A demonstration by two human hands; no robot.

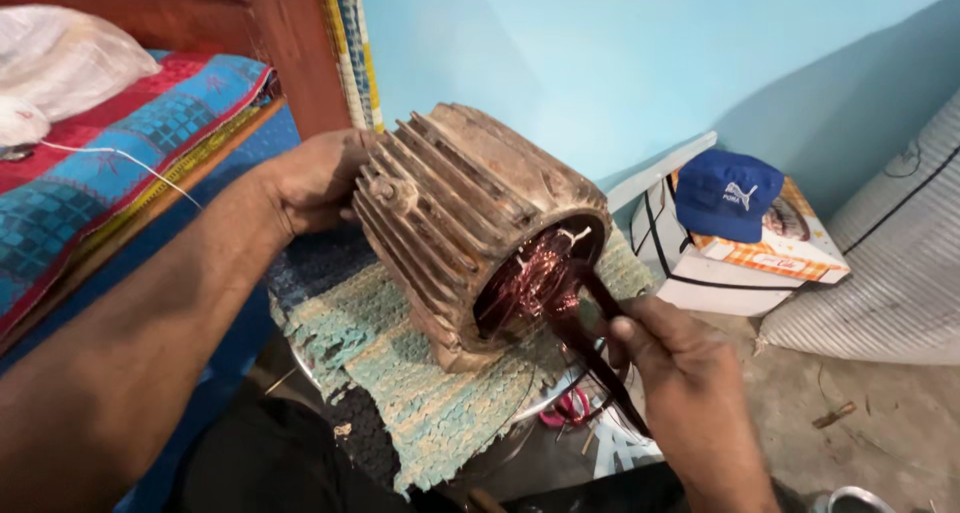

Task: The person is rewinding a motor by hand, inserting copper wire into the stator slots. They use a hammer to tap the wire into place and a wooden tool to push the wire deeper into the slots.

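I see the left hand (315, 181) cupped flat against the far-left end of the finned motor housing (470, 223) (tilted on a woven mat (420, 393)), while the right hand (680, 363) grips dark pliers (590, 333) at its copper windings (530, 278).

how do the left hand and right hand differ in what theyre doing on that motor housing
The left hand lies spread against the closed, finned back of the motor housing; the right hand is at its open front. The left hand holds no tool, while the right hand is closed around a dark tool whose tip reaches the copper windings. The left hand touches the housing directly; the right hand does not. Both are bare.
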